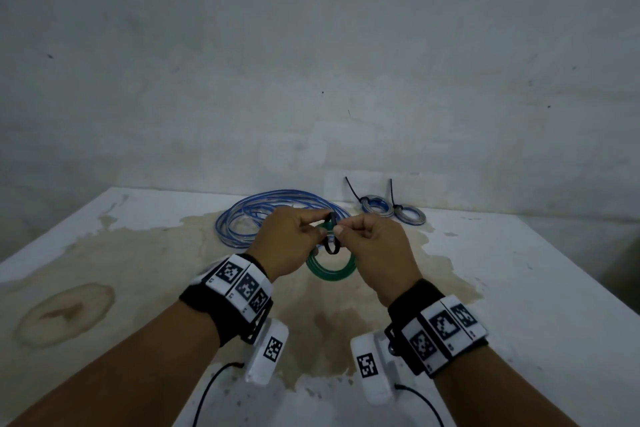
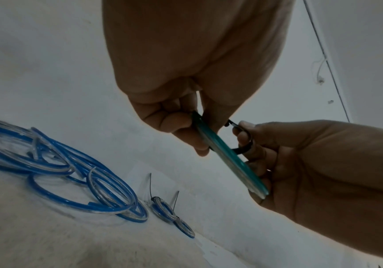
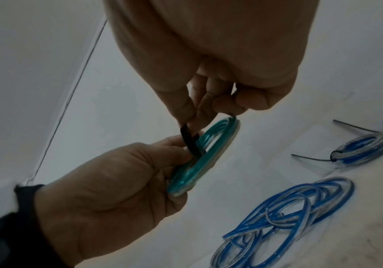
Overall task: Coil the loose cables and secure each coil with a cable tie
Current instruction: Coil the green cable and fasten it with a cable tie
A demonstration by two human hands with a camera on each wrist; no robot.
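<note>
- A bare grey wall [image 1: 311, 45] fills the upper half of the head view, marked by a few dark specks; a thin line runs up it in the wrist views, and what that line is cannot be made out.
- The white bench [image 1: 519, 288] meets the wall; its top carries wide brownish stains, and its near edge is cut off by the frame.
- A loose pile of blue and clear cable [image 1: 256, 215] lies near the back of the bench, left of centre; the left hand hides its near right part in the head view.
- The left hand [image 1: 291, 243] is held above the bench, fingers curled round the rim of the green coil [image 1: 330, 270] (the coil is in the air, between the two hands, its upper part hidden by them in the head view).
- The right hand [image 1: 374, 246] pinches the black cable tie [image 1: 331, 246], thumb and fingers closed on it; the lower fingers also touch the green coil's rim in the left wrist view.
- That tie loops round the green coil's strands; whether its tail has entered the head is too small to tell.
- Two small blue-and-clear coils [image 1: 377, 206] [image 1: 410, 215] lie side by side against the wall to the right, each cinched by a black tie with its tail sticking up.
- Both wrists wear black bands with white marker blocks [image 1: 242, 282].
</note>
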